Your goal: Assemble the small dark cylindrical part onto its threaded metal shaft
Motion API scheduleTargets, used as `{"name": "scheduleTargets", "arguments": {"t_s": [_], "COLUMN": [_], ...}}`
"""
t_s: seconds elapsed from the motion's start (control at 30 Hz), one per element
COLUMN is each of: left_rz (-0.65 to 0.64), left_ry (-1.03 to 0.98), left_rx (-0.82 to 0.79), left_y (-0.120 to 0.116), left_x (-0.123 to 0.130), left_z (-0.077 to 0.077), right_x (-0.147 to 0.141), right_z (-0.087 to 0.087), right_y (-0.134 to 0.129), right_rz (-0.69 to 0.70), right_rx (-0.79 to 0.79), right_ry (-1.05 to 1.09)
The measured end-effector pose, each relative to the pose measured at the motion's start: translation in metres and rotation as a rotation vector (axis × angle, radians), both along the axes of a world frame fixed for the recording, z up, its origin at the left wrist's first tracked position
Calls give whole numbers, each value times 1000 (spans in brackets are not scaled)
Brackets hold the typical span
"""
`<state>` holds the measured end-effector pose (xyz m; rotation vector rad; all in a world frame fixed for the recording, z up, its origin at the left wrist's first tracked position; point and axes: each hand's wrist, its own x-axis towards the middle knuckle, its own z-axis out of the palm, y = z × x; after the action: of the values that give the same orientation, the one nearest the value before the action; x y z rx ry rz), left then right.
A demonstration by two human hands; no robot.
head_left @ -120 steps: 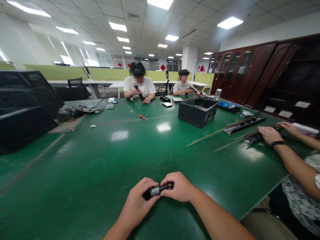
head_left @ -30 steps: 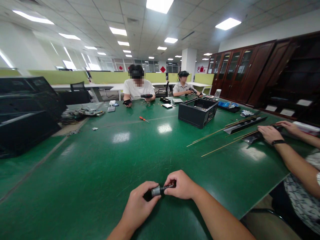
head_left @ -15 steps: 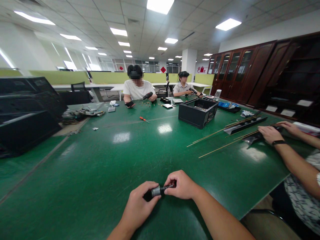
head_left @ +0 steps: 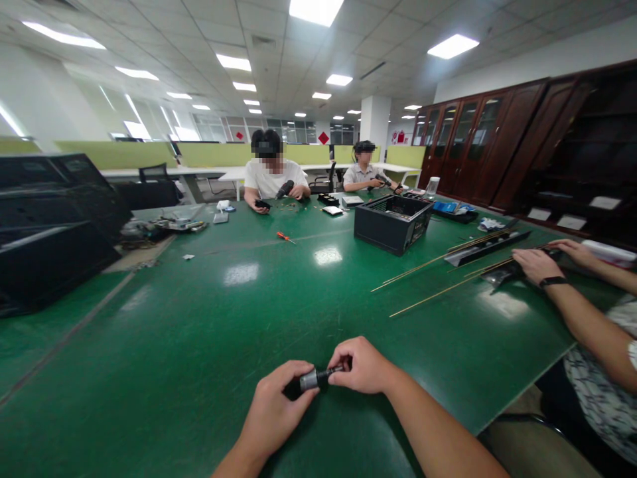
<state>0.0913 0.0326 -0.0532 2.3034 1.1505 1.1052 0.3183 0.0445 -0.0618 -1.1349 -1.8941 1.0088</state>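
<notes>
My left hand (head_left: 276,401) is closed round a short grey metal cylinder (head_left: 308,380) with a dark rear end, low over the near part of the green table (head_left: 209,372). A thin dark shaft (head_left: 329,372) with a ridged look juts from the cylinder's right end. The fingertips of my right hand (head_left: 362,366) pinch this shaft. Its far tip is partly hidden behind my fingers, and the cylinder's left end lies inside my left palm. What exact kind of part it is, I cannot make out.
A black computer case (head_left: 383,229) stands beyond my hands, and an orange screwdriver (head_left: 284,237) lies left of it. Thin brass-coloured rods (head_left: 423,303) stretch toward a co-worker's hands (head_left: 537,267) at right. Two people (head_left: 276,176) work across the table. Dark casings (head_left: 50,232) stand at left.
My hands keep nearly the same pose on the part. Across the table, the left person's hand holding a dark piece has turned and the power drill has shifted toward it.
</notes>
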Motion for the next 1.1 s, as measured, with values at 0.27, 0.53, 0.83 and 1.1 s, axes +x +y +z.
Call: {"name": "scheduleTargets", "arguments": {"t_s": [0.27,0.53,0.83,1.1], "left_rz": [2,4,0,5], "left_ry": [4,7,8,5], "left_rx": [-5,-11,-18,-26], "left_y": [0,1,1,1], "left_x": [-1,-1,-3,-4], "left_z": [-1,-2,-2,-2], "right_x": [3,3,6,7], "right_z": [0,-1,-3,-5], "right_y": [0,1,3,5], "right_rz": [-6,-5,-4,-16], "right_rx": [-17,-38,-21,-18], "right_ry": [19,39,50,66]}}
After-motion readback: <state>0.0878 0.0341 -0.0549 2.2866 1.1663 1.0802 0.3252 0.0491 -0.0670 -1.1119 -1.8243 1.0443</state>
